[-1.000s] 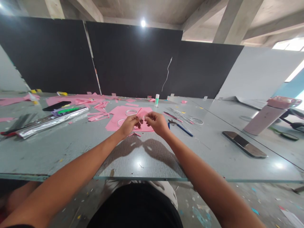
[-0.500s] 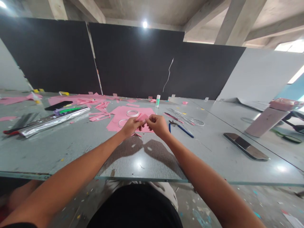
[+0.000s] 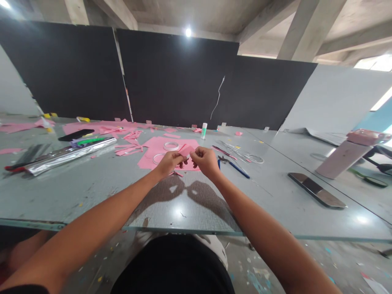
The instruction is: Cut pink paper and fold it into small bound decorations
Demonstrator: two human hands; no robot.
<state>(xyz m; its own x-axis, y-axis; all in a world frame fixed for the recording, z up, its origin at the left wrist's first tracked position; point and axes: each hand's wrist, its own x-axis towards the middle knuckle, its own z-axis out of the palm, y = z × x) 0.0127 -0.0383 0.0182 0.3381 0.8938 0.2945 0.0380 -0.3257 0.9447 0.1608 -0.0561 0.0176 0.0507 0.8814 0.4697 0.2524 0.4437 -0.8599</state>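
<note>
**Two hands, one pink scrap**

Two bare forearms reach straight out over the table [image 3: 92, 183] and converge, wrists level, knuckles facing the camera. The left hand [image 3: 168, 162] and the right hand [image 3: 206, 161] meet just above the table's middle. Between them is one small piece of pink paper [image 3: 185, 151]. Both hands' fingers are curled in and pinching it, the left at its left edge and the right at its right edge. The piece is held clear of the table, its long axis running roughly side to side from hand to hand, its free edge pointing up and away from the person.

Directly beneath lies one large pink sheet [image 3: 147, 160] carrying two tape rings [image 3: 170, 145]. One glue stick [image 3: 204, 130] stands upright behind. One foil roll [image 3: 70, 154] lies to the left, and one pair of blue-handled pliers [image 3: 234, 164] lies just right of the hands.
</note>
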